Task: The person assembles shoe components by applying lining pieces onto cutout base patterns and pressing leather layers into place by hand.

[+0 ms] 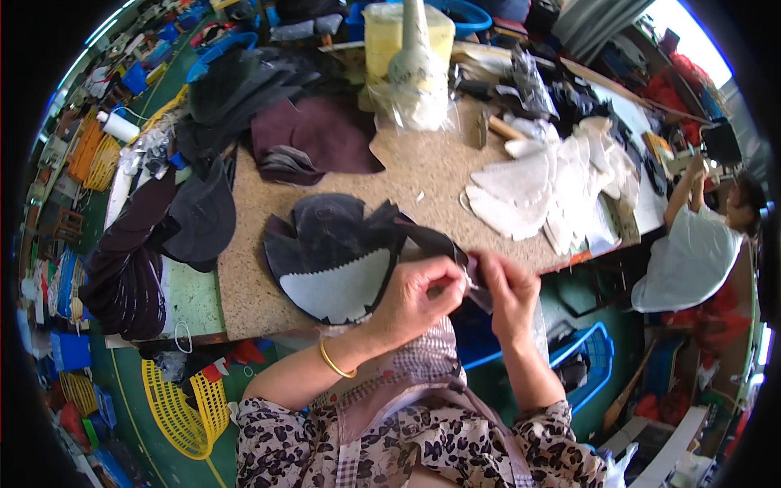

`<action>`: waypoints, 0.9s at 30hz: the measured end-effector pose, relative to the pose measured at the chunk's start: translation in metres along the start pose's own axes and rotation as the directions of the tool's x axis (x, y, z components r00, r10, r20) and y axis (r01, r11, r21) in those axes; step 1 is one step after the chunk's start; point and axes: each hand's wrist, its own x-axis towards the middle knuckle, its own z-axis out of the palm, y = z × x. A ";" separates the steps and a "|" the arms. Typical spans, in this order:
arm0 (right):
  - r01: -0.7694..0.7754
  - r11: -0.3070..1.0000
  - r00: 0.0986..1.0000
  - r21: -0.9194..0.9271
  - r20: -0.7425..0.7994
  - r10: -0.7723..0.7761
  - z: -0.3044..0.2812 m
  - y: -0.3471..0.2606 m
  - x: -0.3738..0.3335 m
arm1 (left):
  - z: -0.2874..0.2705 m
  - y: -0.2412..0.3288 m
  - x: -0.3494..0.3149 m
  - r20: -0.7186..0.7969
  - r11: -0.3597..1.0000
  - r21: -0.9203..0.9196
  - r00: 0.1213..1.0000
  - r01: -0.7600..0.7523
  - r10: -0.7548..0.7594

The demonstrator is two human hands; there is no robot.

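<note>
A dark fabric-like cut piece [435,244], which looks like part of a shoe upper, is at the near edge of the table. My left hand [419,297] is closed in a pinch at its edge, a gold bangle on that wrist. Beside it my right hand [506,293] is closed on the same piece, thumb and fingers pressed together. What lies between the fingertips is small and partly hidden. Left of my hands lies a black cut piece [321,232] bearing a pale grey patch [338,286] with a zigzag edge.
A stack of maroon pieces [325,138] and black pieces [252,81] lies at the far left. White cut pieces [521,191] spread at right near a hammer [498,128]. A yellowish tub [382,41] stands at the back. Yellow basket [175,407] and blue basket [598,358] flank me.
</note>
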 end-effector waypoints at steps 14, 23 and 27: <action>-0.057 0.998 0.994 0.019 0.098 0.054 -0.014 0.011 -0.010 | 0.007 -0.003 0.014 0.085 0.995 -0.081 0.995 0.050 -0.043; -0.096 0.962 0.995 0.256 -0.002 0.100 -0.019 0.016 -0.005 | 0.007 -0.005 0.005 0.086 0.998 0.041 0.996 -0.038 0.035; -0.020 0.983 1.000 -0.182 -0.017 0.017 -0.017 0.016 -0.005 | 0.013 -0.005 0.005 0.103 0.967 0.206 0.986 -0.151 0.132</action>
